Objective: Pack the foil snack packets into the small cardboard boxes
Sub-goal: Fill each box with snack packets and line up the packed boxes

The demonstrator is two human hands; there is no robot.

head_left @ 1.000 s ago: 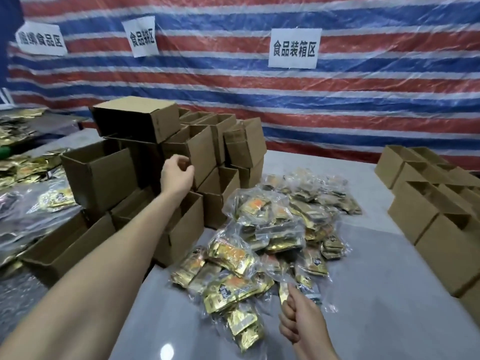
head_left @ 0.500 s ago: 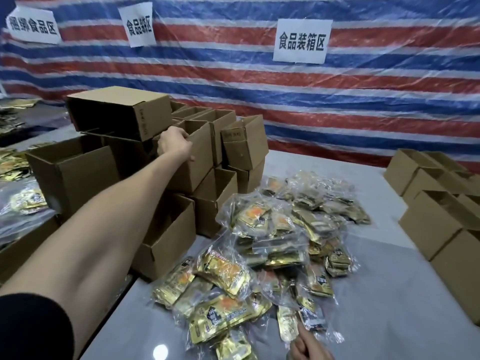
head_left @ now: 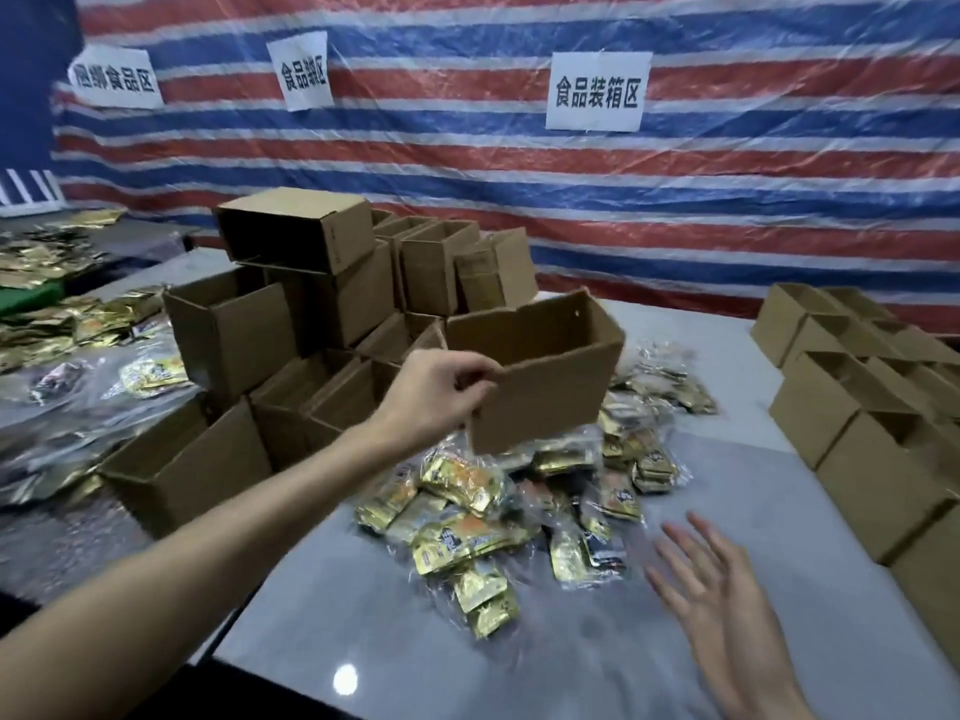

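Carrying one cardboard box (head_left: 550, 387) clear of the stack of boxes (head_left: 311, 304), the left hand (head_left: 441, 392) now holds it in the air over the far part of the heap of foil packets (head_left: 488, 511). The fingers curl over the near left corner of the rim and the thumb seems to be tucked under it. Half a second ago that hand was only reaching into the stack, with its fingers at the edge of a box there, so the box has just been pulled free and swung toward the middle of the table (head_left: 519, 678). The box hangs open side up, slightly tilted, and what shows of its inside looks empty. The right hand (head_left: 727, 605) has changed too. It was curled low beside the packets, and it now hovers over the bare table just right of the heap, with the fingers straight, spread wide and holding nothing. The packets all lie loose in their clear wrap on the table, none yet in the lifted box. This reads as the start of one packing round: a box has been fetched and filling comes next. More open boxes (head_left: 857, 397) stand at the right edge, well apart from the heap.
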